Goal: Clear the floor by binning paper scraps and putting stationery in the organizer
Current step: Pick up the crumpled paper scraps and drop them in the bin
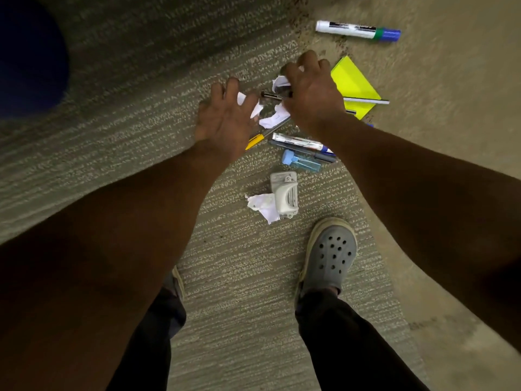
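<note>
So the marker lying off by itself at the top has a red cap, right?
Not quite: the head view shows that marker with a blue cap, next to a green band. It does lie apart from the other clutter, at the top, beyond the yellow pad.

Both arms outstretched downward, left hand (225, 119) spread, right hand (313, 94) curled.

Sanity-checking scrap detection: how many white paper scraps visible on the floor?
4, possibly more hidden: one under the left hand fingers, one at the right hand fingertips, one between the hands, one beside the white stapler near the shoe.
</note>
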